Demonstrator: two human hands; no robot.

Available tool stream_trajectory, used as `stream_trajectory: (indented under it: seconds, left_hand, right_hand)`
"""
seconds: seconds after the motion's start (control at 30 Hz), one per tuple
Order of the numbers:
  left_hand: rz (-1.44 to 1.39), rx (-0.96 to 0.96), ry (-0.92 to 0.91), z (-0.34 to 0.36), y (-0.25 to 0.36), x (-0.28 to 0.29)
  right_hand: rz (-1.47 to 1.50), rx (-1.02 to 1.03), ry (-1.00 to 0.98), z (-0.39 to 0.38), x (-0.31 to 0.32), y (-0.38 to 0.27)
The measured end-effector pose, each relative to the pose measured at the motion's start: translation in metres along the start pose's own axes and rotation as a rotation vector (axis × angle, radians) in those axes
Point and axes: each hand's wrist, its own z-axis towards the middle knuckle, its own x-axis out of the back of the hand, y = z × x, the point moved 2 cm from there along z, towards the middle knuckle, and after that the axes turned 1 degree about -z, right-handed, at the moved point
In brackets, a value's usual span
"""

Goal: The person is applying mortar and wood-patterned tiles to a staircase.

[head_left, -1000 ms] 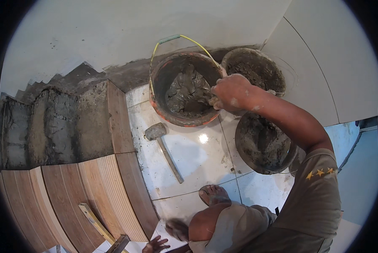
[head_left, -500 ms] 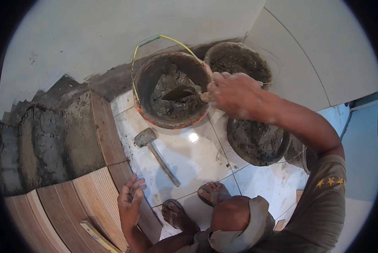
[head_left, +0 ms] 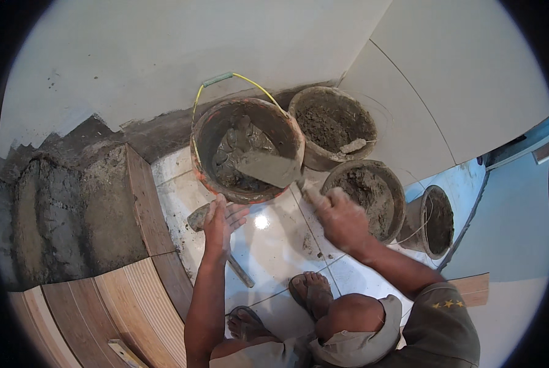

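My right hand (head_left: 342, 221) grips the handle of a mortar-coated trowel (head_left: 268, 168), whose blade is tilted inside the bucket with the yellow wire handle (head_left: 216, 110), over wet grey mortar (head_left: 234, 147). My left hand (head_left: 221, 227) is open, palm upward and fingers apart, just under that bucket's front rim; whether it touches the rim I cannot tell. Behind it a mallet (head_left: 244, 276) lies on the white tiles, partly hidden. At the right of the bucket stand a second bucket with drier mix (head_left: 326, 126) and a third with mortar (head_left: 363, 190).
An empty-looking dirty bucket (head_left: 438, 221) stands further right. At left are rough cement steps (head_left: 66, 221) and wood-look tiled steps (head_left: 115, 291), with a yellow level-like bar (head_left: 126, 352) on them. A wall (head_left: 164, 49) borders the back; a plank (head_left: 470, 288) lies at right.
My left hand has risen from the lower edge to the bucket's front. My right hand has moved down, and the trowel's blade has come up out of the mortar into clearer view.
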Motion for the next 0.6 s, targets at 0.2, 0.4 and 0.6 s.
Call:
stream_trajectory:
  seconds: [0.2, 0.4, 0.6]
  left_hand:
    - [-0.199, -0.014, 0.036, 0.020, -0.020, -0.004]
    - [-0.265, 0.009, 0.090, 0.018, -0.023, -0.012]
    - [-0.242, -0.023, 0.022, 0.011, -0.009, -0.013]
  right_hand:
    - [0.033, -0.083, -0.174, -0.023, -0.036, -0.034]
    - [0.096, -0.065, -0.289, -0.067, -0.005, -0.019]
    - [0.595, -0.042, -0.203, -0.077, 0.029, 0.004]
